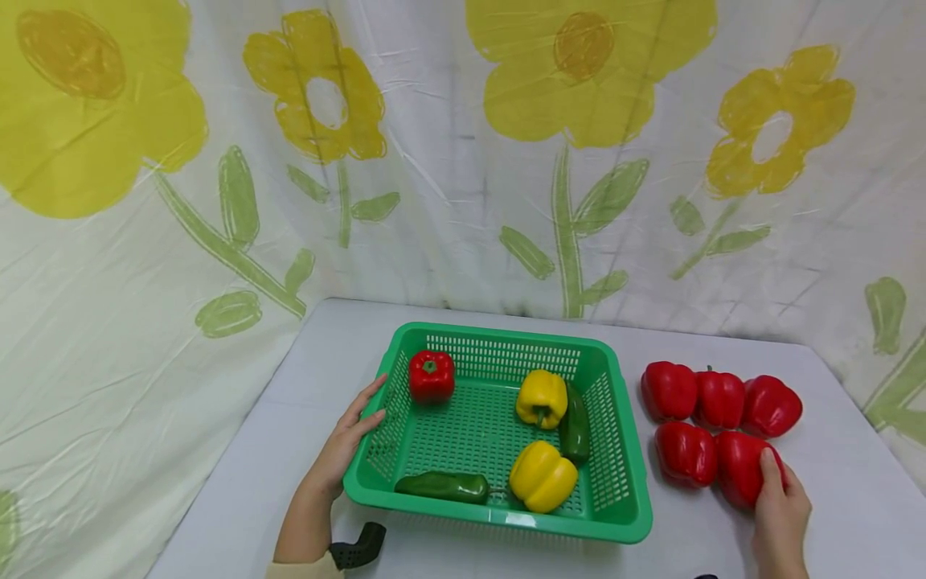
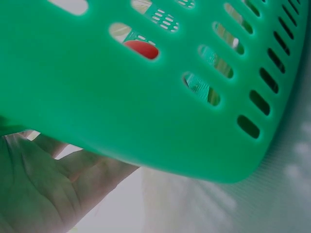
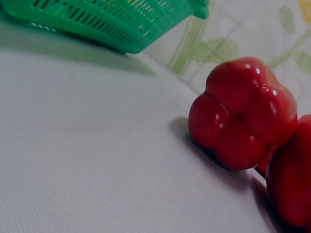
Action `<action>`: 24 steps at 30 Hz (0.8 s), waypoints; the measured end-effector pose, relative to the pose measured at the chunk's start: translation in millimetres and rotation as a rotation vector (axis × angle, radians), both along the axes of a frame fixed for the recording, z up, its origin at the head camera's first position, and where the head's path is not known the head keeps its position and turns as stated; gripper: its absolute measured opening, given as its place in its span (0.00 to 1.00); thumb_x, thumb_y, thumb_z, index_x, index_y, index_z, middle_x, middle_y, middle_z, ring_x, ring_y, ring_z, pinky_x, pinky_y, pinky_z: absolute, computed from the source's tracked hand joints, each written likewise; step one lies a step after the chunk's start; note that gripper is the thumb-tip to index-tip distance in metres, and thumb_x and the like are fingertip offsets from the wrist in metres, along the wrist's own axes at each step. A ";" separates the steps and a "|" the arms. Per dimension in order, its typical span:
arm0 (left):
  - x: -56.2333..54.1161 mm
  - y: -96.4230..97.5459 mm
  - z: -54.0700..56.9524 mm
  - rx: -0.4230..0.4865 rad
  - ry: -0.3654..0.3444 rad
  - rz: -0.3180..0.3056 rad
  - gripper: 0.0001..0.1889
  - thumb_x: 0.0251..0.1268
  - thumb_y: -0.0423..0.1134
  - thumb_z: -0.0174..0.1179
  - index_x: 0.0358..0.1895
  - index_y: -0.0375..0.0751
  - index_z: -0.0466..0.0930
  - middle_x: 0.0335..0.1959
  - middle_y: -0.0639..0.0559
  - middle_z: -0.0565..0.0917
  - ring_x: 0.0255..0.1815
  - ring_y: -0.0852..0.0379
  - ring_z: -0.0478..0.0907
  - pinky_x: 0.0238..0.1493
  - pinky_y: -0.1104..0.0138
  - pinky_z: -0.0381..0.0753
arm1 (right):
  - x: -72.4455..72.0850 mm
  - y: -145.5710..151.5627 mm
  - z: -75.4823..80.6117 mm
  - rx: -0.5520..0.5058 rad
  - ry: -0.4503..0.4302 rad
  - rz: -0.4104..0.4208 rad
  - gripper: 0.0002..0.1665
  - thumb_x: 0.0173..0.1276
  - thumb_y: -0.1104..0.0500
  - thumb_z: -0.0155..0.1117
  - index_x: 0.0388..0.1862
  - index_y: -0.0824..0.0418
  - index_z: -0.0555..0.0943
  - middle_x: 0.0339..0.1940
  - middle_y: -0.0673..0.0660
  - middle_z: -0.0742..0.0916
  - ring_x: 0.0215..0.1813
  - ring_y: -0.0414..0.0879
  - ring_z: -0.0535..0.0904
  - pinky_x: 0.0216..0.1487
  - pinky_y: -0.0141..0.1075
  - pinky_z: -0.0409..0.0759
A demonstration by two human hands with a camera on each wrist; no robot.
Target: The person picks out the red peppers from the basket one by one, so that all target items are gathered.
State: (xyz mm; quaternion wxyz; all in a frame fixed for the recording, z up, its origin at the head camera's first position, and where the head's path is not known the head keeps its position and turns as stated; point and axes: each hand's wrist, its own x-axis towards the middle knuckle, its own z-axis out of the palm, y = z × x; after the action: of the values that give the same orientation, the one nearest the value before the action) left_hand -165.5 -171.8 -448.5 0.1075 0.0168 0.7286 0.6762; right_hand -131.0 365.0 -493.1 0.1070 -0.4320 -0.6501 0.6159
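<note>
A green basket [image 1: 499, 527] stands on the table, holding a red bell pepper [image 1: 432, 376], two yellow bell peppers and two long green peppers. My left hand [image 1: 338, 450] touches the basket's left side, its fairly straight fingers reaching the rim; the left wrist view shows the palm [image 2: 43, 189] beside the basket wall [image 2: 121, 111]. To the right of the basket, my right hand [image 1: 783, 515] grips a red bell pepper [image 1: 739, 466], thumb on its right side. That pepper sits against another red bell pepper [image 1: 686, 454]. The right hand is out of sight in its wrist view.
Behind the gripped pepper lie several red bell peppers [image 1: 719, 400] in a row. A white cloth [image 1: 448, 265] with painted yellow flowers hangs along the table's back edge. The white tabletop [image 1: 289, 418] extends left of the basket.
</note>
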 end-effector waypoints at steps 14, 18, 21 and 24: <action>-0.1 -0.4 -0.4 0.015 0.002 -0.008 0.26 0.73 0.43 0.42 0.72 0.61 0.52 0.76 0.55 0.44 0.76 0.50 0.39 0.70 0.45 0.46 | 5.6 -6.6 4.5 0.075 0.039 0.039 0.41 0.71 0.36 0.37 0.75 0.55 0.49 0.77 0.54 0.53 0.77 0.45 0.46 0.75 0.41 0.47; 0.0 -0.3 -0.5 0.013 0.002 -0.005 0.26 0.73 0.42 0.41 0.72 0.61 0.52 0.76 0.55 0.44 0.76 0.50 0.39 0.70 0.46 0.47 | 6.2 -8.0 3.8 0.136 0.029 0.049 0.40 0.72 0.37 0.34 0.75 0.57 0.49 0.77 0.57 0.54 0.76 0.50 0.47 0.75 0.43 0.47; 0.1 -0.3 -0.5 0.014 0.001 -0.002 0.26 0.73 0.41 0.41 0.72 0.61 0.52 0.76 0.55 0.45 0.76 0.50 0.40 0.70 0.46 0.47 | 6.7 -8.7 2.4 0.186 0.033 0.058 0.39 0.73 0.38 0.32 0.75 0.58 0.49 0.76 0.60 0.55 0.76 0.53 0.48 0.75 0.45 0.48; -0.1 -0.2 -0.3 0.014 0.001 -0.003 0.26 0.73 0.41 0.41 0.72 0.60 0.52 0.76 0.55 0.45 0.76 0.50 0.40 0.70 0.45 0.47 | 7.2 -8.4 0.1 0.230 0.037 0.057 0.39 0.73 0.38 0.31 0.75 0.59 0.50 0.75 0.61 0.56 0.75 0.54 0.50 0.74 0.46 0.49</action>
State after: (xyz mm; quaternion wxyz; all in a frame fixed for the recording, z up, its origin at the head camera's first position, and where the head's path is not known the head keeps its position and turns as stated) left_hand -165.6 -172.1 -448.8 0.1080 0.0190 0.7239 0.6811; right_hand -123.8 356.6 -493.1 0.1503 -0.3869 -0.7263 0.5479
